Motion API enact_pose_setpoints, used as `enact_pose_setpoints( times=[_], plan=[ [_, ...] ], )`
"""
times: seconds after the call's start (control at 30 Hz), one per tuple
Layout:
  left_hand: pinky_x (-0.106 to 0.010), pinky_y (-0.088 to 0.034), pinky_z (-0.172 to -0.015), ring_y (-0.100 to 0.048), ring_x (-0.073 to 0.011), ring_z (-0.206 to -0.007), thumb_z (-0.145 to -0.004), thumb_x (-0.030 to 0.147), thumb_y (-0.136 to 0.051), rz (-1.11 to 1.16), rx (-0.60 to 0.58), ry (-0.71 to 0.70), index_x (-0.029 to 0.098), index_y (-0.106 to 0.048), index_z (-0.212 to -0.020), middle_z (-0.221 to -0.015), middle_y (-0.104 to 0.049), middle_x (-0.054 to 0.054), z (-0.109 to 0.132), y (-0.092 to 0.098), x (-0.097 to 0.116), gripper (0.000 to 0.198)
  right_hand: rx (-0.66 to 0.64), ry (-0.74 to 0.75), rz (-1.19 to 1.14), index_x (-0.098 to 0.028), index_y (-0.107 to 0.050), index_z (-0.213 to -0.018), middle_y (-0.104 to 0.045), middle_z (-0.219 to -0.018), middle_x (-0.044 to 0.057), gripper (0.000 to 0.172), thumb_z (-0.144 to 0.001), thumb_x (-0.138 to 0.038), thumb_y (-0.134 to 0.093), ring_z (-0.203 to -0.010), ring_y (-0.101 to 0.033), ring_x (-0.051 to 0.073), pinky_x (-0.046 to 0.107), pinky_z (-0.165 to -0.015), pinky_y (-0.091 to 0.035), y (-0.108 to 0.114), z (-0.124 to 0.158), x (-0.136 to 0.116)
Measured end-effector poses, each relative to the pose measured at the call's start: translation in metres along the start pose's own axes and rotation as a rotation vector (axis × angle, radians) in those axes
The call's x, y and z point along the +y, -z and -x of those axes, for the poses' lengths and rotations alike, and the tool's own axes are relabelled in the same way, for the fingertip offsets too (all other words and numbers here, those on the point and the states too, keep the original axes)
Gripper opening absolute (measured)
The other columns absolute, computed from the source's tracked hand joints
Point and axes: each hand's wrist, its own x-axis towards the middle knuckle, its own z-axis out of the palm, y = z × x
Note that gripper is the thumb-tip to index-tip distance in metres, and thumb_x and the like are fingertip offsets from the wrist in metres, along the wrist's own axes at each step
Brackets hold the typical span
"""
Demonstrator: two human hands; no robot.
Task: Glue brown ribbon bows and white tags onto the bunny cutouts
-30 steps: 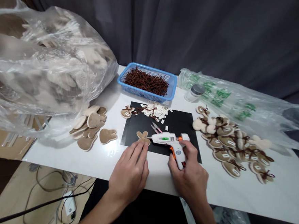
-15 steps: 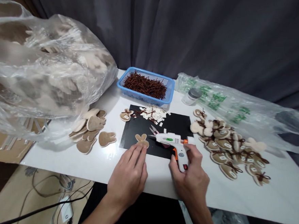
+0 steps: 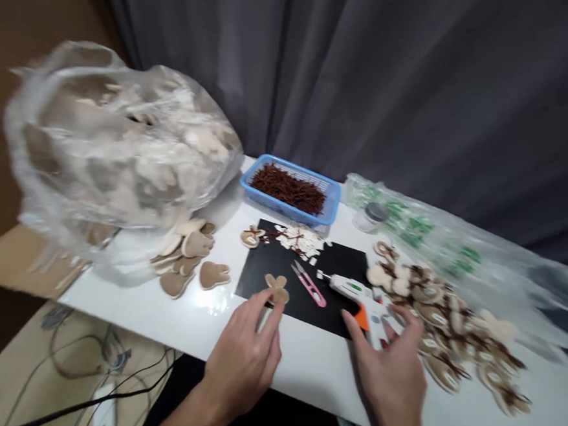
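My left hand (image 3: pixel 247 348) pinches the lower edge of a small tan rabbit-shaped plush piece (image 3: pixel 278 288), ears pointing away, at the front of a black mat (image 3: pixel 254 283). At the mat's right side lies a white glue gun (image 3: pixel 355 287) with an orange trigger, nozzle pointing left. My right hand (image 3: pixel 389 361) is around its handle, thumb and fingers spread apart on either side; the palm side is partly hidden. Between the hands, pink-handled thread snips (image 3: pixel 311 287) rest on the mat. Small white labels (image 3: pixel 301 239) are heaped at the mat's back edge.
A blue basket (image 3: pixel 334 203) of brown bows stands behind. Loose rabbit pieces (image 3: pixel 214 274) and a bulging plastic bag (image 3: pixel 129 159) are on the left. Labelled rabbits (image 3: pixel 434 316) pile up at right, near a jar (image 3: pixel 370 217) and a clear bag (image 3: pixel 502 275). Cables (image 3: pixel 80 357) hang below left.
The glue gun has moved right, away from the rabbit piece, and down onto the mat, uncovering the snips. My right fingers have spread. My left hand now pinches the piece's edge. The view has shifted.
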Motion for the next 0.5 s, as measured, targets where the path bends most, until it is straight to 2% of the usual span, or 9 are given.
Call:
enact_pose_setpoints(
  times=[0.1, 0.17, 0.23, 0.3, 0.33, 0.4, 0.5],
  plan=[
    [-0.040, -0.064, -0.098, -0.071, -0.0266, -0.120, -0.099, 0.007, -0.053, 0.129, 0.071, 0.073, 0.018, -0.060, -0.148, -0.136, -0.067, -0.018, 0.005, 0.020, -0.001, 0.051, 0.004, -0.045, 0.001, -0.021, -0.051, -0.147, -0.075, -0.125, 0.029, 0.117, -0.059, -0.095, -0.072, -0.112, -0.072, 0.054, 0.070, -0.101, -0.051, 0.003, 0.002, 0.003],
    [-0.035, -0.064, -0.093, -0.071, -0.0233, -0.114, -0.100, 0.009, -0.055, 0.139, 0.157, 0.132, 0.019, -0.065, -0.142, -0.128, -0.065, -0.015, 0.009, 0.040, -0.015, 0.044, 0.011, -0.068, -0.016, -0.023, -0.052, -0.146, -0.075, -0.125, 0.028, 0.115, -0.058, -0.091, -0.078, -0.115, -0.071, 0.055, 0.074, -0.104, -0.050, 0.003, 0.002, 0.008],
    [-0.035, -0.063, -0.090, -0.069, -0.0221, -0.107, -0.100, 0.012, -0.058, -0.027, 0.308, 0.220, 0.021, -0.073, -0.127, -0.121, -0.063, -0.011, 0.016, 0.067, -0.041, 0.033, 0.000, -0.068, -0.076, -0.025, -0.052, -0.145, -0.076, -0.124, 0.026, 0.110, -0.058, -0.084, -0.085, -0.115, -0.072, 0.054, 0.074, -0.105, -0.050, 0.003, 0.001, 0.014],
    [-0.035, -0.061, -0.084, -0.067, -0.0221, -0.100, -0.099, 0.019, -0.062, -0.211, 0.447, 0.415, 0.020, -0.076, -0.114, -0.114, -0.062, -0.009, 0.024, 0.099, -0.075, 0.021, -0.007, -0.041, -0.129, -0.025, -0.053, -0.143, -0.077, -0.121, 0.024, 0.105, -0.059, -0.077, -0.089, -0.115, -0.072, 0.052, 0.073, -0.107, -0.051, 0.002, -0.002, 0.022],
    [-0.034, -0.059, -0.079, -0.065, -0.0220, -0.095, -0.097, 0.023, -0.065, -0.290, 0.476, 0.531, 0.018, -0.077, -0.112, -0.110, -0.063, -0.009, 0.029, 0.115, -0.094, 0.020, -0.003, -0.020, -0.143, -0.026, -0.053, -0.142, -0.078, -0.119, 0.023, 0.102, -0.060, -0.075, -0.089, -0.115, -0.072, 0.051, 0.073, -0.107, -0.051, 0.002, -0.003, 0.026],
    [-0.034, -0.056, -0.080, -0.061, -0.0203, -0.086, -0.097, 0.024, -0.063, -0.445, 0.485, 0.790, 0.016, -0.075, -0.110, -0.104, -0.064, -0.007, 0.037, 0.144, -0.127, 0.021, 0.010, 0.015, -0.148, -0.026, -0.054, -0.139, -0.078, -0.114, 0.021, 0.097, -0.062, -0.073, -0.090, -0.115, -0.072, 0.051, 0.074, -0.107, -0.051, 0.001, -0.006, 0.030],
    [-0.034, -0.051, -0.081, -0.057, -0.0198, -0.079, -0.094, 0.019, -0.063, -0.512, 0.464, 0.904, 0.013, -0.073, -0.104, -0.091, -0.063, -0.004, 0.043, 0.176, -0.156, 0.015, 0.003, 0.007, -0.156, -0.026, -0.056, -0.137, -0.077, -0.107, 0.018, 0.097, -0.060, -0.072, -0.092, -0.113, -0.071, 0.051, 0.075, -0.105, -0.050, 0.001, -0.008, 0.031]
  ],
)
